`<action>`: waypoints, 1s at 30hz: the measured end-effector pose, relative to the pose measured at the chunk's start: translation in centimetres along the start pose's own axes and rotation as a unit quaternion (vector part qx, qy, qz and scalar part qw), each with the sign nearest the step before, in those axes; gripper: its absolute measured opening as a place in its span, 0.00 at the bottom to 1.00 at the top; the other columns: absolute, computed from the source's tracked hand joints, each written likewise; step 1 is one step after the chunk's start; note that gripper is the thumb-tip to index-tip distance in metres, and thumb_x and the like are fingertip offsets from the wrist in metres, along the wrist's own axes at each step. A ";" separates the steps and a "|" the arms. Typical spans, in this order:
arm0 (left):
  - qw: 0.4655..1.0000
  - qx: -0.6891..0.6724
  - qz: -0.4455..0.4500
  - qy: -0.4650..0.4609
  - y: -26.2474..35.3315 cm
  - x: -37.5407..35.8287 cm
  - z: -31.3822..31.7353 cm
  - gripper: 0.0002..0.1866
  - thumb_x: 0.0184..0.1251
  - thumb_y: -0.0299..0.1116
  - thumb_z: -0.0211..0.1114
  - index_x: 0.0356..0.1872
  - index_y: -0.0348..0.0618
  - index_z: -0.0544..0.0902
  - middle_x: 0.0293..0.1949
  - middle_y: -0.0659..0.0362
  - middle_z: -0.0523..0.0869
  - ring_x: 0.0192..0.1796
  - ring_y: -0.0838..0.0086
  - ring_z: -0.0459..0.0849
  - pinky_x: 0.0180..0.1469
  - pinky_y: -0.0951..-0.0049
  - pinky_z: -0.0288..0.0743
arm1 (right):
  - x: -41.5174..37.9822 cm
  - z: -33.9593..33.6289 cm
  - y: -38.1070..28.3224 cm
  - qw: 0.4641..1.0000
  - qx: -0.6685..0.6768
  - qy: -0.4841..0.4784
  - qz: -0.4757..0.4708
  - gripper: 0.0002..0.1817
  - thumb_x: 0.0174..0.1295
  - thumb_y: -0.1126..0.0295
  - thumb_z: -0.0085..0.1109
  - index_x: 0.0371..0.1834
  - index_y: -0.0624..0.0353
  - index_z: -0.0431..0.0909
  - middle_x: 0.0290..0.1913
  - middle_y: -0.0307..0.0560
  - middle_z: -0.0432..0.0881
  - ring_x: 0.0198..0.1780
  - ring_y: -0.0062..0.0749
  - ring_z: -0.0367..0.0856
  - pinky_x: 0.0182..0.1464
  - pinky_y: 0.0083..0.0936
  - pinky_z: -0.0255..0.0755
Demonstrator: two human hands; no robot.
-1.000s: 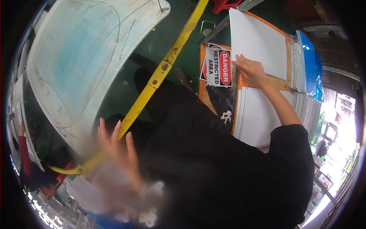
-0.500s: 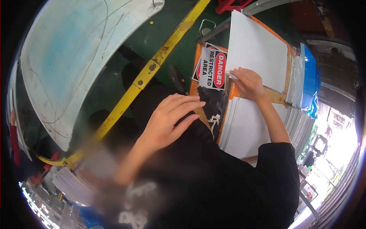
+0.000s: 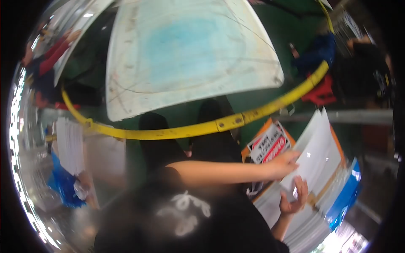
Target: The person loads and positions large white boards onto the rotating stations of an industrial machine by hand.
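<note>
1. While the left hand (image 3: 283, 164) was waving about out over the floor a second ago, it has since come right across the body and now sits on the near edge of a white sheet (image 3: 318, 154); fingers look closed down on that edge, though the blur makes it hard to swear to the pinch.
2. Right hand (image 3: 295, 198) has shifted too; it was lying flat on the stack before, and now it's turned palm-up under the same sheet, fingers spread and propping it from below, not clamped shut.
3. So the sheet itself is the big change; it lay flat on the pile earlier and now its near edge is tipped up off the stack of white sheets (image 3: 291, 223), held between both hands above the orange board (image 3: 337, 145).
4. My read is that one sheet is being peeled off the pile, and both hands are committed to it now rather than just one.
5. Red and white danger sign (image 3: 270, 147) sits just left of the lifted sheet, touching or nearly touching the left hand's knuckles; can't tell which.
6. Head has swung round a lot as well; the yellow rail (image 3: 202, 128) now curves across the middle, with the big pale worktop (image 3: 190, 55) above it.
7. Blue plastic packs (image 3: 346, 194) lie along the far side of the stack; another person (image 3: 367, 63) is well apart at top right.
</note>
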State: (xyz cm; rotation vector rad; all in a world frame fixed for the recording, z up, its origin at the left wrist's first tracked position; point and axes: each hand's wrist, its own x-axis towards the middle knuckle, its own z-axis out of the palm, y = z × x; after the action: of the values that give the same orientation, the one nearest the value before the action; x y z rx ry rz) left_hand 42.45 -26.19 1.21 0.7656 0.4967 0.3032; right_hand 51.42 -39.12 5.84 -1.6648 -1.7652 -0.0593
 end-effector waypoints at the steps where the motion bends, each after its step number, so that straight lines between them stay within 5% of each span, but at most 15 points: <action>1: 0.999 0.030 0.028 -0.001 1.2 -1.1 -0.7 0.24 0.66 0.26 0.53 0.63 0.37 0.62 0.35 0.59 0.80 0.37 0.78 0.79 0.38 0.79 0.73 | 0.8 -1.1 0.1 0.997 -0.072 -0.012 0.012 0.29 0.57 0.56 0.60 0.57 0.62 0.67 0.54 0.57 0.75 0.58 0.50 0.72 0.62 0.48 0.60; 4: 0.983 0.152 0.101 0.032 8.1 -7.5 -4.1 0.22 0.68 0.24 0.50 0.63 0.39 0.63 0.41 0.56 0.81 0.43 0.77 0.79 0.45 0.78 0.73 | 3.0 -3.8 1.6 0.949 -0.278 0.041 0.139 0.36 0.55 0.49 0.61 0.62 0.59 0.64 0.64 0.56 0.64 0.67 0.51 0.58 0.67 0.46 0.51; 7: 0.991 0.067 0.088 0.081 13.2 -13.4 -8.0 0.22 0.68 0.25 0.51 0.63 0.40 0.62 0.43 0.54 0.81 0.44 0.78 0.80 0.46 0.77 0.73 | 5.2 -3.7 3.8 0.940 -0.158 0.129 0.274 0.33 0.56 0.55 0.63 0.60 0.63 0.66 0.62 0.57 0.65 0.66 0.49 0.60 0.67 0.43 0.51; 10: 0.960 0.100 0.167 0.199 16.4 -17.9 -12.4 0.24 0.67 0.26 0.53 0.64 0.40 0.61 0.40 0.56 0.82 0.42 0.79 0.80 0.46 0.76 0.74 | 12.3 -0.5 2.2 0.939 -0.071 0.019 0.337 0.32 0.55 0.64 0.64 0.61 0.65 0.64 0.60 0.56 0.68 0.63 0.45 0.64 0.65 0.39 0.53; 11: 0.943 0.118 0.191 0.245 17.3 -19.1 -14.0 0.24 0.67 0.26 0.54 0.64 0.40 0.61 0.40 0.57 0.83 0.42 0.79 0.80 0.46 0.76 0.74 | 14.2 2.2 2.5 0.951 0.039 0.069 0.298 0.34 0.51 0.72 0.66 0.62 0.66 0.63 0.58 0.55 0.69 0.59 0.40 0.68 0.62 0.34 0.58; 14: 0.898 0.095 0.300 0.307 19.7 -21.7 -20.2 0.24 0.64 0.27 0.58 0.62 0.40 0.67 0.46 0.53 0.83 0.47 0.77 0.80 0.49 0.75 0.74 | 22.2 10.0 1.0 0.962 0.147 0.053 0.223 0.36 0.50 0.75 0.68 0.62 0.68 0.61 0.58 0.56 0.70 0.57 0.34 0.70 0.58 0.27 0.64; 16: 0.804 0.285 0.327 0.406 21.0 -23.1 -26.1 0.24 0.60 0.32 0.63 0.59 0.42 0.73 0.56 0.48 0.77 0.58 0.65 0.75 0.60 0.66 0.67 | 27.0 16.1 1.0 0.964 0.226 0.021 0.141 0.34 0.48 0.76 0.69 0.59 0.72 0.64 0.55 0.53 0.73 0.54 0.32 0.73 0.57 0.26 0.66; 18: 0.654 0.492 0.319 0.477 22.6 -24.5 -31.9 0.29 0.52 0.43 0.70 0.56 0.47 0.77 0.65 0.46 0.66 0.69 0.50 0.56 0.69 0.53 0.48 | 31.4 20.5 -1.7 0.973 0.209 -0.017 0.095 0.32 0.46 0.74 0.71 0.55 0.73 0.68 0.51 0.52 0.76 0.51 0.31 0.75 0.54 0.23 0.67; 21: 0.618 0.546 0.251 0.507 24.0 -26.0 -37.2 0.35 0.42 0.54 0.72 0.54 0.50 0.79 0.70 0.48 0.54 0.72 0.42 0.35 0.68 0.42 0.30 | 35.2 25.8 -4.2 0.992 0.069 -0.021 0.105 0.47 0.35 0.57 0.78 0.57 0.73 0.67 0.53 0.59 0.70 0.55 0.46 0.71 0.58 0.33 0.64; 24: 0.558 0.614 0.126 0.544 23.9 -26.6 -39.8 0.38 0.37 0.60 0.72 0.53 0.54 0.80 0.73 0.55 0.49 0.72 0.44 0.30 0.67 0.39 0.27 | 37.0 28.3 -6.0 0.994 0.014 -0.049 0.097 0.49 0.34 0.52 0.77 0.57 0.73 0.67 0.53 0.61 0.70 0.56 0.48 0.71 0.58 0.35 0.64; 25: 0.563 0.605 0.141 0.545 23.7 -26.7 -40.2 0.38 0.35 0.62 0.72 0.51 0.55 0.82 0.73 0.55 0.48 0.72 0.42 0.28 0.65 0.37 0.20 | 37.3 28.8 -6.3 0.993 0.006 -0.062 0.097 0.49 0.33 0.51 0.77 0.57 0.73 0.67 0.53 0.61 0.70 0.56 0.49 0.70 0.59 0.35 0.64; 30: 0.531 0.603 0.156 0.575 22.4 -26.8 -41.2 0.37 0.33 0.63 0.72 0.49 0.55 0.83 0.73 0.55 0.45 0.71 0.41 0.23 0.64 0.36 0.19 | 37.5 30.6 -6.3 0.993 -0.014 -0.081 0.085 0.50 0.33 0.50 0.76 0.57 0.74 0.67 0.53 0.62 0.70 0.56 0.49 0.70 0.59 0.36 0.64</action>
State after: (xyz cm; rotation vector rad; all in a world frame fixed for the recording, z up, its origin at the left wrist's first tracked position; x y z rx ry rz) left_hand -3.87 1.55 0.50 2.0333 1.9840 0.8417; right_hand 34.77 6.73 4.32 -1.8785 -1.7377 0.1321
